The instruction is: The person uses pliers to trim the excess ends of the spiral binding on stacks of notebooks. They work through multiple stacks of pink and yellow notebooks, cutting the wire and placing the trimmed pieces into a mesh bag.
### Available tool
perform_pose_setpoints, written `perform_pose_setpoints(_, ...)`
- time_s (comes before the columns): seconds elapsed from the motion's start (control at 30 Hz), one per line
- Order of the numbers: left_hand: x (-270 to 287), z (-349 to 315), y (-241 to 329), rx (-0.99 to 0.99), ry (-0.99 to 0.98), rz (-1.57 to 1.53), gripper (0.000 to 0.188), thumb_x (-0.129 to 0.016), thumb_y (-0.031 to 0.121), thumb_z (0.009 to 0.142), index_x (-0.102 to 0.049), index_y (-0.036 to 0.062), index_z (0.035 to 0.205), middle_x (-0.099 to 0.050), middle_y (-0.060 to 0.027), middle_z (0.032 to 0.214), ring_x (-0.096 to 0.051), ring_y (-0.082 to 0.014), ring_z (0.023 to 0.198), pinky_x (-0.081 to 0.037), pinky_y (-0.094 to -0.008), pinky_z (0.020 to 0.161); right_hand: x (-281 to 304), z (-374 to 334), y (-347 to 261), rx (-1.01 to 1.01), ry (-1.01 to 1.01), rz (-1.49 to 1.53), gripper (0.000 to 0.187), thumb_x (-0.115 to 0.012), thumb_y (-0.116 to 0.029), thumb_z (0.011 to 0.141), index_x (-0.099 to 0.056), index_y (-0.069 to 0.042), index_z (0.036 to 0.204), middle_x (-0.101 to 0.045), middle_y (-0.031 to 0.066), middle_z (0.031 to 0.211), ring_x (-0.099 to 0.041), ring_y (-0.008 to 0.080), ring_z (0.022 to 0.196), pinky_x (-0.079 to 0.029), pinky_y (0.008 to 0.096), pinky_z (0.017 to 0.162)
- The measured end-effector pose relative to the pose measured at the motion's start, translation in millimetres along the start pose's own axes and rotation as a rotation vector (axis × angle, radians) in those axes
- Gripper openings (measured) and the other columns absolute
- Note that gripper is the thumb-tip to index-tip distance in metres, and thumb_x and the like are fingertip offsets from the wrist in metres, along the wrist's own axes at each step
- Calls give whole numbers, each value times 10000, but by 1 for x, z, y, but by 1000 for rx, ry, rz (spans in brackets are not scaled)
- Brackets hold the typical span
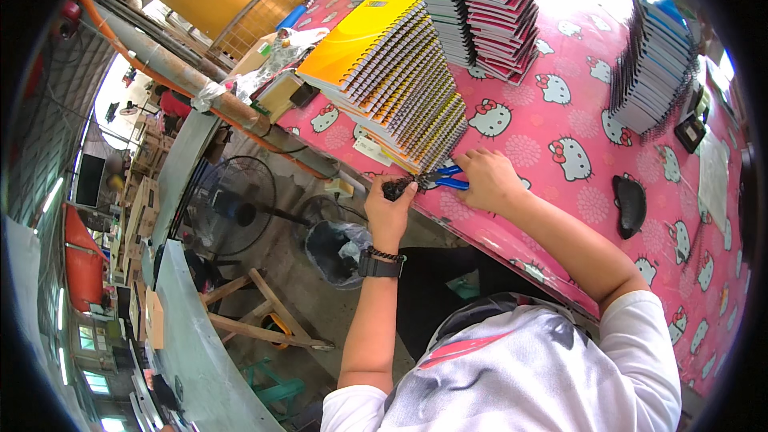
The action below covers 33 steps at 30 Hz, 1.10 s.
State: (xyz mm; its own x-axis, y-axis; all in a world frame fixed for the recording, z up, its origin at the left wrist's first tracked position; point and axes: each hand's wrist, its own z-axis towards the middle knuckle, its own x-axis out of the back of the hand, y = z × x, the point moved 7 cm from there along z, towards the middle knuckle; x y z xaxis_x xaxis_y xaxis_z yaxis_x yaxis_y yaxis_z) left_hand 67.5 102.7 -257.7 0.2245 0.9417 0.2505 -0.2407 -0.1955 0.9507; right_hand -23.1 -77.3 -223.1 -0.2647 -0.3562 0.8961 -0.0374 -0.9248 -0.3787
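Observation:
My left hand [387, 212], with a dark band on its wrist, closes around a small tangle of thin black wire [394, 189] just off the table's near edge. Blue-handled pliers [451, 184] are gripped in my right hand [490, 179], their jaws pointing at the tangle and close to my left thumb. Whether the jaws touch the wire is too small to tell. Right behind both hands rises a tall stack of spiral-bound notebooks [384, 56] with yellow-orange covers.
More spiral notebooks stand in red-edged [500, 16] and blue-covered [656, 64] stacks on the pink patterned table [592, 208]. A black curved object [629, 206] lies at the right. Below the left edge are a lined bin [336, 252] and a standing fan [232, 206].

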Motion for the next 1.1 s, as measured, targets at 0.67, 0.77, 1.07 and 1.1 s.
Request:
perform_pose_setpoints(0.67,-9,-4,-15,-52,11,-24,239,-751,52,773,-585,18,942,-635,-37,810,-575,-105,718,-481,-249,676,-1,-7,10,-84,-137,36,317,-706,-208,661,-629,-35,915,-644,139,861,-632,328,873,-511,452,746)
perform_pose_setpoints(0.77,-10,-4,-24,-5,10,-215,244,-755,51,770,-582,22,939,-623,-29,826,-566,-105,721,-475,-250,669,-5,-9,22,-84,-110,-20,352,-710,-212,661,-622,-38,954,-633,127,910,-612,309,926,-493,444,779)
perform_pose_setpoints(1.07,-19,-12,-16,-134,58,-73,232,-741,18,787,-543,27,907,-607,-37,833,-582,-100,718,-492,-231,662,-8,-5,11,-21,-37,-159,475,-731,-254,631,-591,-45,1034,-583,101,987,-541,278,1011,-434,422,824)
perform_pose_setpoints(1.1,-19,-11,-20,-128,61,-87,232,-741,14,786,-544,26,908,-609,-37,833,-584,-99,713,-491,-230,658,-8,-6,11,-24,-30,-168,479,-732,-257,628,-591,-45,1034,-582,100,985,-541,277,1010,-434,420,822)
